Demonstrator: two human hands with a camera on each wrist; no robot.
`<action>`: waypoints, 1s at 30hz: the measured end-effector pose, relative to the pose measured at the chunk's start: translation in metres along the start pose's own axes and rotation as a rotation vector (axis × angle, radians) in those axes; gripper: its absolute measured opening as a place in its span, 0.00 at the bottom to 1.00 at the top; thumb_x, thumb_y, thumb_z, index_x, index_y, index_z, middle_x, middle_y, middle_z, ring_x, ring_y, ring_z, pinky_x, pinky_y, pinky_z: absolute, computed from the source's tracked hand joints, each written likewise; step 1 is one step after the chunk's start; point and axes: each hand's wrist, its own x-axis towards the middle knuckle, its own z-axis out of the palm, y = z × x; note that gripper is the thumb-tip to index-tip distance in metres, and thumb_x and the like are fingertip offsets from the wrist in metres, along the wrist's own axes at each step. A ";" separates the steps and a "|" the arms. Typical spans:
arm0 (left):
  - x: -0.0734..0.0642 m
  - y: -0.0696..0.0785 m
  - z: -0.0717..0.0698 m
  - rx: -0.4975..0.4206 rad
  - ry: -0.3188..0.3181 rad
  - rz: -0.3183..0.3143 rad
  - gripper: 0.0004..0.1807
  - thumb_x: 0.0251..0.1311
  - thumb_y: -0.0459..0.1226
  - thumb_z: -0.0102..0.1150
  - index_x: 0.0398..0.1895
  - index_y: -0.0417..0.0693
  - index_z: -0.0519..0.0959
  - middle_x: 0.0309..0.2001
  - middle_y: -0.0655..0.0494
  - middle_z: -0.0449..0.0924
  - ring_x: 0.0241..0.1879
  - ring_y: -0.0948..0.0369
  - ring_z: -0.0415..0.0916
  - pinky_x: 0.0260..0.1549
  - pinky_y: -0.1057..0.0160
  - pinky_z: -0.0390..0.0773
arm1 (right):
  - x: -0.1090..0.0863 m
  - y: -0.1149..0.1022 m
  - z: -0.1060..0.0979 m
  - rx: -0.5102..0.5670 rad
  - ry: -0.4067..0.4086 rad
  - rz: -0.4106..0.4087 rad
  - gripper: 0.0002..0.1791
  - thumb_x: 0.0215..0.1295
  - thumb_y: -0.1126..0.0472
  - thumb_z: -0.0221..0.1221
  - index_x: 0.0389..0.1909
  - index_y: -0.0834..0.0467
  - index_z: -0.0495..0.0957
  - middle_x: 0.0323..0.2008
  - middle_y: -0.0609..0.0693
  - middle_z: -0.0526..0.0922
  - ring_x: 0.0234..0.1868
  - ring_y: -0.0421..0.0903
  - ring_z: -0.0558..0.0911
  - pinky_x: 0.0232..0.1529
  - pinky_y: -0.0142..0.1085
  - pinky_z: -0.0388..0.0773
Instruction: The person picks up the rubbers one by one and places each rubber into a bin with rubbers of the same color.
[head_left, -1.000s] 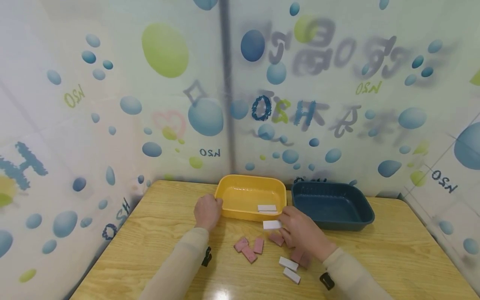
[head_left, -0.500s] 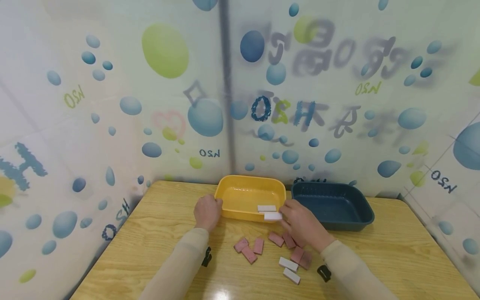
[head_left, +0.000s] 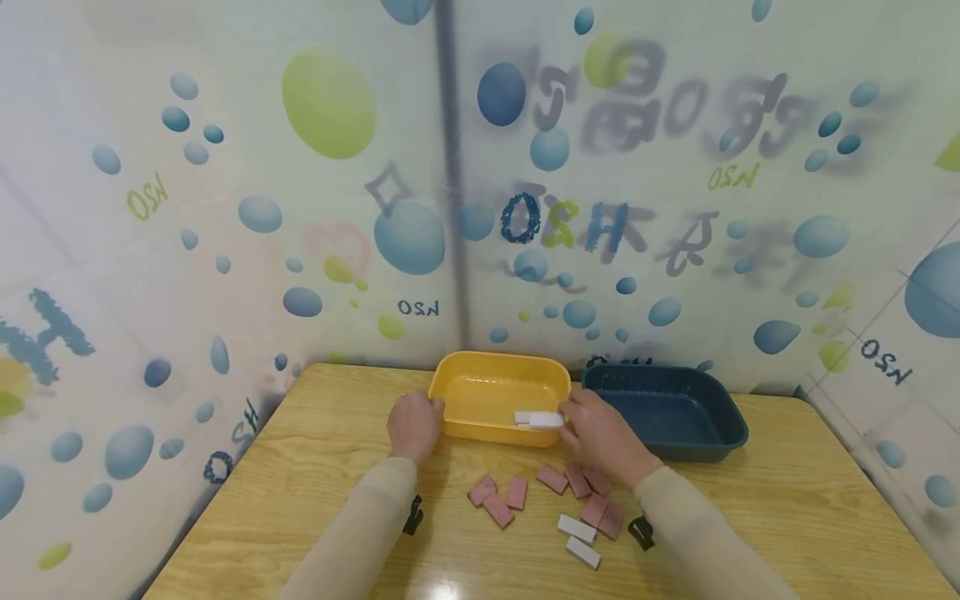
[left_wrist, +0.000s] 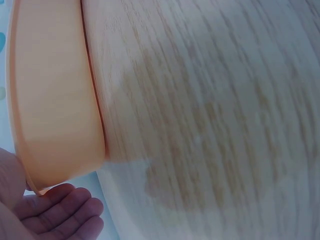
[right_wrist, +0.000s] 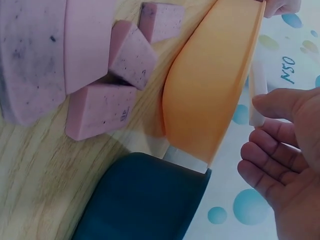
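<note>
My left hand (head_left: 415, 425) grips the left end of a yellow plastic bin (head_left: 457, 429), thumb on one side of its rim and fingers on the other, as the left wrist view shows. Between thumb and fingertips my right hand (head_left: 603, 437) pinches a small white block (right_wrist: 257, 92), held over the bin's front right corner. Just left of it a second white block (head_left: 521, 417) shows inside the bin, partly covered by the held one. In the right wrist view the held block stands above the rim of the yellow bin (right_wrist: 210, 75).
Several pink blocks (head_left: 498, 509) lie scattered on the wooden table (head_left: 300, 467) in front of the bin. Two white blocks (head_left: 583, 552) lie close to the pink ones. A dark blue bin (head_left: 667, 417) stands right of the yellow one, against the patterned wall (head_left: 337, 317).
My right hand has lifted the white block from in front of the yellow bin up over its front rim. The left hand stays on the bin.
</note>
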 end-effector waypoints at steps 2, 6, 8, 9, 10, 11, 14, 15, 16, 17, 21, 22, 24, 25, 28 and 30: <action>0.000 0.000 0.000 -0.002 -0.002 -0.001 0.21 0.61 0.33 0.53 0.09 0.47 0.67 0.12 0.54 0.66 0.15 0.59 0.63 0.13 0.62 0.63 | 0.002 0.001 0.001 0.006 -0.020 0.028 0.07 0.64 0.64 0.68 0.37 0.64 0.82 0.42 0.56 0.80 0.42 0.49 0.77 0.46 0.44 0.82; 0.000 -0.001 0.000 -0.008 -0.003 0.001 0.21 0.61 0.34 0.53 0.09 0.47 0.67 0.12 0.54 0.66 0.15 0.59 0.63 0.13 0.62 0.63 | 0.005 0.003 0.003 0.014 -0.036 0.065 0.07 0.65 0.64 0.66 0.38 0.65 0.83 0.47 0.59 0.82 0.46 0.52 0.80 0.51 0.48 0.82; 0.001 -0.002 0.001 -0.009 -0.003 0.001 0.20 0.61 0.34 0.53 0.09 0.47 0.68 0.13 0.54 0.66 0.15 0.59 0.63 0.14 0.62 0.63 | 0.006 0.005 0.004 0.013 -0.031 0.067 0.07 0.65 0.65 0.66 0.39 0.65 0.83 0.48 0.59 0.82 0.46 0.52 0.80 0.51 0.48 0.82; 0.001 -0.002 0.001 -0.010 -0.004 0.000 0.20 0.61 0.34 0.53 0.09 0.47 0.68 0.13 0.54 0.66 0.15 0.59 0.63 0.14 0.62 0.63 | 0.007 0.006 0.005 0.010 -0.028 0.066 0.07 0.65 0.65 0.66 0.39 0.65 0.83 0.47 0.59 0.82 0.46 0.52 0.80 0.52 0.48 0.82; 0.001 -0.002 0.001 -0.010 -0.004 0.000 0.20 0.61 0.34 0.53 0.09 0.47 0.68 0.13 0.54 0.66 0.15 0.59 0.63 0.14 0.62 0.63 | 0.008 0.006 0.005 0.010 -0.031 0.069 0.07 0.65 0.65 0.66 0.39 0.65 0.83 0.47 0.59 0.82 0.46 0.52 0.80 0.52 0.48 0.82; 0.001 -0.002 0.002 -0.009 -0.004 0.000 0.20 0.61 0.34 0.53 0.09 0.47 0.68 0.13 0.54 0.67 0.15 0.59 0.63 0.14 0.62 0.63 | 0.008 0.007 0.006 0.006 -0.031 0.071 0.07 0.65 0.65 0.66 0.39 0.66 0.83 0.47 0.59 0.82 0.46 0.52 0.80 0.52 0.48 0.82; 0.002 -0.002 0.002 -0.009 -0.004 -0.003 0.20 0.61 0.34 0.53 0.09 0.47 0.68 0.13 0.53 0.67 0.15 0.58 0.64 0.14 0.62 0.63 | 0.010 0.009 0.008 0.000 -0.037 0.080 0.06 0.65 0.65 0.65 0.39 0.65 0.83 0.45 0.58 0.81 0.44 0.51 0.79 0.51 0.47 0.82; 0.002 -0.003 0.002 -0.009 -0.005 -0.003 0.20 0.61 0.34 0.53 0.09 0.47 0.68 0.13 0.53 0.67 0.15 0.58 0.64 0.14 0.62 0.63 | 0.011 0.009 0.008 0.001 -0.038 0.084 0.06 0.65 0.66 0.65 0.39 0.65 0.83 0.44 0.57 0.81 0.43 0.51 0.79 0.50 0.47 0.82; 0.002 -0.003 0.002 -0.009 -0.004 -0.002 0.20 0.61 0.34 0.53 0.09 0.47 0.68 0.13 0.53 0.67 0.16 0.58 0.64 0.14 0.62 0.64 | 0.012 0.009 0.009 0.001 -0.040 0.086 0.06 0.65 0.66 0.65 0.38 0.65 0.83 0.43 0.57 0.81 0.42 0.50 0.78 0.49 0.46 0.82; 0.002 -0.002 0.002 -0.009 -0.004 -0.002 0.20 0.61 0.34 0.53 0.09 0.47 0.68 0.13 0.53 0.67 0.16 0.58 0.64 0.14 0.61 0.64 | 0.012 0.010 0.009 -0.002 -0.038 0.085 0.06 0.65 0.66 0.65 0.38 0.65 0.83 0.41 0.56 0.80 0.40 0.49 0.77 0.47 0.46 0.82; 0.002 -0.002 0.001 -0.012 -0.009 -0.004 0.20 0.61 0.34 0.53 0.10 0.47 0.68 0.13 0.54 0.67 0.16 0.58 0.64 0.15 0.62 0.64 | 0.015 0.011 0.010 -0.014 -0.025 0.075 0.05 0.65 0.67 0.66 0.37 0.65 0.83 0.37 0.55 0.78 0.37 0.48 0.75 0.44 0.45 0.81; 0.002 -0.002 0.001 -0.013 -0.009 -0.005 0.20 0.61 0.34 0.53 0.10 0.47 0.68 0.13 0.54 0.67 0.16 0.58 0.64 0.15 0.62 0.64 | 0.016 0.011 0.011 -0.015 -0.025 0.073 0.05 0.65 0.67 0.66 0.37 0.66 0.83 0.36 0.55 0.77 0.36 0.48 0.75 0.43 0.45 0.81; 0.002 -0.002 0.001 -0.015 -0.008 -0.005 0.20 0.61 0.34 0.53 0.10 0.47 0.68 0.13 0.54 0.67 0.16 0.58 0.64 0.14 0.62 0.64 | 0.018 0.012 0.011 -0.015 -0.023 0.068 0.05 0.65 0.67 0.66 0.37 0.66 0.83 0.36 0.55 0.77 0.36 0.48 0.75 0.43 0.45 0.81; 0.002 -0.002 0.001 -0.015 -0.008 -0.005 0.20 0.61 0.34 0.53 0.10 0.47 0.68 0.13 0.54 0.67 0.16 0.58 0.64 0.14 0.62 0.64 | 0.019 0.012 0.011 -0.013 -0.023 0.067 0.05 0.65 0.67 0.66 0.37 0.66 0.83 0.35 0.55 0.77 0.35 0.49 0.74 0.42 0.45 0.81; 0.001 -0.002 0.001 -0.018 -0.009 -0.006 0.20 0.61 0.34 0.53 0.10 0.47 0.68 0.13 0.54 0.67 0.15 0.59 0.64 0.14 0.62 0.64 | 0.020 0.012 0.012 -0.012 -0.028 0.065 0.05 0.64 0.67 0.66 0.37 0.66 0.83 0.35 0.55 0.76 0.35 0.49 0.74 0.41 0.45 0.80; 0.001 -0.002 0.002 -0.020 -0.011 -0.008 0.20 0.61 0.34 0.53 0.10 0.47 0.68 0.13 0.54 0.67 0.15 0.59 0.63 0.14 0.62 0.63 | 0.021 0.013 0.013 -0.014 -0.032 0.066 0.05 0.65 0.67 0.66 0.37 0.66 0.83 0.35 0.55 0.76 0.35 0.49 0.75 0.41 0.45 0.80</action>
